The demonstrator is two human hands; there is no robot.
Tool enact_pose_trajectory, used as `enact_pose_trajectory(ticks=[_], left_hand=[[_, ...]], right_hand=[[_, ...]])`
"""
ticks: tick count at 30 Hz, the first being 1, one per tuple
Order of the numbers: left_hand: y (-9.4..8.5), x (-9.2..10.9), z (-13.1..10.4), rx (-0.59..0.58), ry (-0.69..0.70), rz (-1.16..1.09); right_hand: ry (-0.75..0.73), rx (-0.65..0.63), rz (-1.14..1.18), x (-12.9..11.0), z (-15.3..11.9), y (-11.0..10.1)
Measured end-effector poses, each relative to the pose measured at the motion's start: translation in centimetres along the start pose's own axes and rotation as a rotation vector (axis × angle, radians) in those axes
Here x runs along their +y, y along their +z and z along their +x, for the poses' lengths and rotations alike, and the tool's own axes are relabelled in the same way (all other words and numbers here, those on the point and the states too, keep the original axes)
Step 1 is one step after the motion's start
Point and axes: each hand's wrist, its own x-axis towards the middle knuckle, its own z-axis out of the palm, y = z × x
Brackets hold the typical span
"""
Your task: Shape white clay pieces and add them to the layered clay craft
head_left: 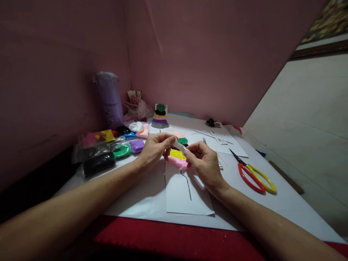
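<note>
My left hand [157,148] and my right hand [204,163] are both closed, pinching opposite ends of a small white strip [179,145]. It looks like soft modelling clay, though paper cannot be ruled out. The strip is stretched between the fingertips just above a white sheet [176,203]. On that sheet, textured clay bands run from green [183,141] and black at the top to yellow [177,154] and pink [178,162]. A dark wavy line [187,183] descends below them. My fingers hide parts of the bands.
Packets of coloured clay, including green [121,150] and black [98,164], lie left. A purple cylinder [110,99] stands behind them. A finished-looking banded card [160,121] leans at the back. Scissors [254,174] lie right; a fork [204,140] and keys [212,122] are farther back.
</note>
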Motion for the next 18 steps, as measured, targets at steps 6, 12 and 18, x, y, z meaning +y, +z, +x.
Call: enact_pose_trajectory(ticks=[6,12,18], left_hand=[[0.4,0.3,-0.5,-0.087,-0.095,-0.004],[0.3,0.2,-0.4,-0.153,-0.088,0.037],[0.3,0.1,-0.5,-0.167,-0.093,0.051]], right_hand=[[0.003,-0.061,0.112,-0.2,0.1,0.1],[-0.001,-0.145,0.155,-0.8,-0.2,0.1],[-0.023,-0.119,0.078,-0.5,-0.2,0.3]])
